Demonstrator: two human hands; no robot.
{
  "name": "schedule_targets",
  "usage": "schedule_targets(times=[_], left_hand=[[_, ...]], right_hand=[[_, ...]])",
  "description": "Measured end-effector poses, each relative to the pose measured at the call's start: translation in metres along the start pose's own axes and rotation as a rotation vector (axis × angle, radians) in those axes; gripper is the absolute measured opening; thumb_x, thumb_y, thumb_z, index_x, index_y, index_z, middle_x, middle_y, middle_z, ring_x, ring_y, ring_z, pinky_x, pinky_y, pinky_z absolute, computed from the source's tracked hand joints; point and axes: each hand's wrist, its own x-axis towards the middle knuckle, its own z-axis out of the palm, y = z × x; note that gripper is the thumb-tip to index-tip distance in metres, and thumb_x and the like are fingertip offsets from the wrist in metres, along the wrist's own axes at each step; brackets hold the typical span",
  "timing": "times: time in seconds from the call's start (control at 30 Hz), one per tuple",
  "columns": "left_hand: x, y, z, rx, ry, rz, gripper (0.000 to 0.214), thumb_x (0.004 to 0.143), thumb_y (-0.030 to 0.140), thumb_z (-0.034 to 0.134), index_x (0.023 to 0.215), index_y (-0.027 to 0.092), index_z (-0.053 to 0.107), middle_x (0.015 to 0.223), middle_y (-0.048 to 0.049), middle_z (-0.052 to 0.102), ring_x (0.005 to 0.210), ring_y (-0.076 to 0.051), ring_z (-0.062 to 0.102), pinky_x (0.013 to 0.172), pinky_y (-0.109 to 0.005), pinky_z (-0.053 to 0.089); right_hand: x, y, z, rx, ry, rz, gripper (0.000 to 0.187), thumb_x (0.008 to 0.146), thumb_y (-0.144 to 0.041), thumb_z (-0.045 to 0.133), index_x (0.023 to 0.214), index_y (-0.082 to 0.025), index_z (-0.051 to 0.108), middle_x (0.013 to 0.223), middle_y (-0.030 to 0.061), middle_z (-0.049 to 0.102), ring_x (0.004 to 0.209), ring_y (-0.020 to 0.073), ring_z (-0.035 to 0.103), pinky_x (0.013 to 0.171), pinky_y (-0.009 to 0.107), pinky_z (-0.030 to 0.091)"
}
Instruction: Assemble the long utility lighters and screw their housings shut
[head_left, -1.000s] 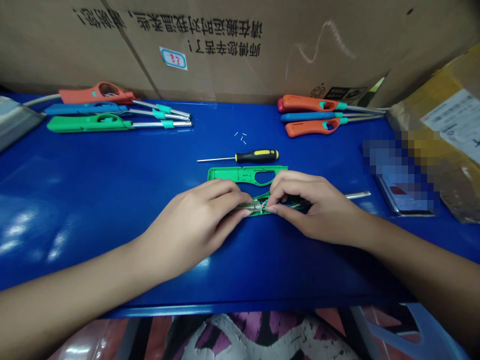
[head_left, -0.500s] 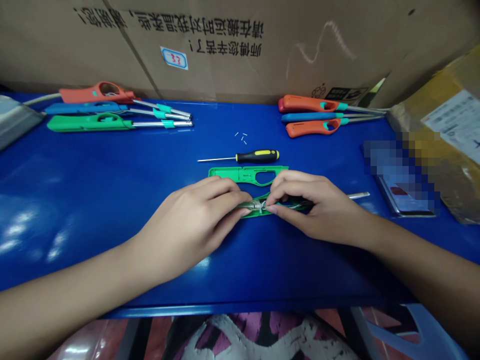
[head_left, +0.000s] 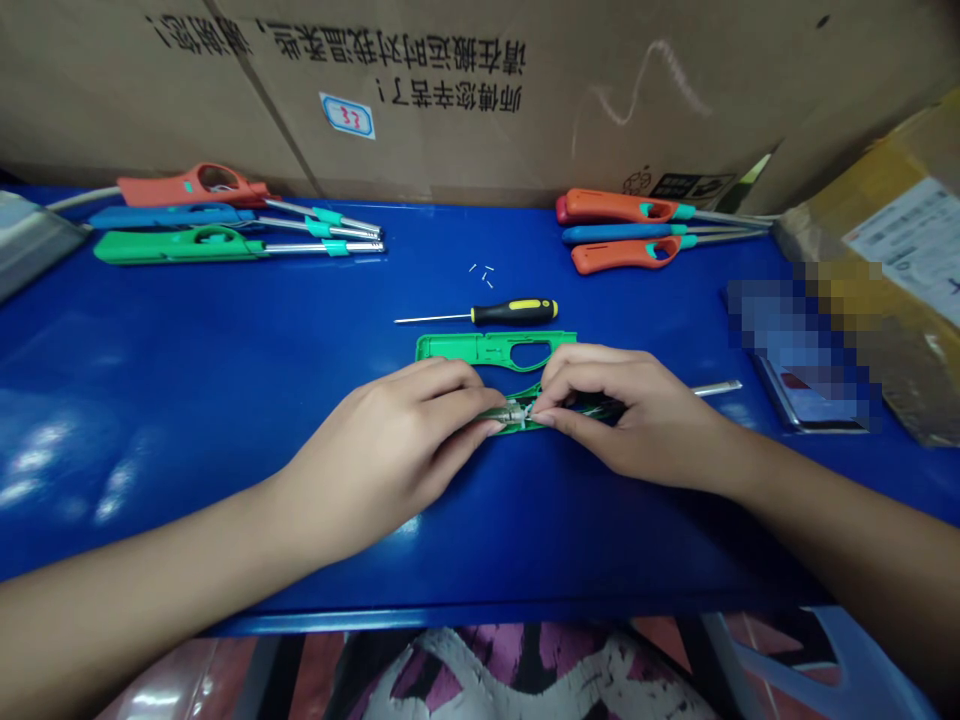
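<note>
Fingers (head_left: 465, 398), left hand (head_left: 382, 455), right hand (head_left: 637, 415), pinching lighter casing (head_left: 517, 428)

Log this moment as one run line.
left hand: pinching green lighter shell | right hand: pinching same | nearby: green shell half, yellow-black screwdriver

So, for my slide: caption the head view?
Left hand and right hand pinch an opened green lighter on a blue workbench.
</note>
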Motion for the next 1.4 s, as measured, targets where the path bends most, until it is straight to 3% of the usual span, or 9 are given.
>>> schedule_targets(times=[0.67, 0.97, 1.4], left_hand=[[0.0015, 0.0005, 0.0022, 0.016, 0.028, 0.050, 0.022, 0.099, 0.021, 0.057, 0.115, 0.015, 0.069, 0.102, -0.0067, 0.068, 0.095, -0.020, 0.065, 0.082, -0.034, 0.055], [0.0030, -0.0020, -0.0040, 0.070, 0.039, 0.038, 0.022, 0.099, 0.025, 0.056, 0.114, 0.018, 0.071, 0.102, -0.0069, 0.070, 0.094, -0.020, 0.066, 0.081, -0.033, 0.056], [0.0031, -0.0014, 0.0003, 0.006, 0.046, 0.022, 0.022, 0.099, 0.024, 0.057, 0.114, 0.017, 0.071, 0.102, -0.0060, 0.070, 0.094, -0.019, 0.067, 0.082, -0.032, 0.056]], right_hand=[[0.0016, 0.0024, 0.0008, -0.030, 0.008, -0.009, 0.010, 0.091, -0.015, 0.064, 0.083, -0.020, 0.068, 0.086, 0.0010, 0.068, 0.082, 0.0143, 0.063, 0.080, 0.031, 0.048], [-0.0001, 0.0003, -0.0019, 0.027, 0.038, 0.059, 0.008, 0.089, -0.016, 0.066, 0.088, -0.021, 0.073, 0.089, 0.0025, 0.068, 0.084, 0.0154, 0.064, 0.079, 0.031, 0.051], [-0.0008, 0.0010, 0.0009, 0.032, 0.048, 0.004, 0.010, 0.090, -0.014, 0.065, 0.086, -0.020, 0.072, 0.088, 0.0019, 0.068, 0.083, 0.0143, 0.065, 0.079, 0.030, 0.051]])
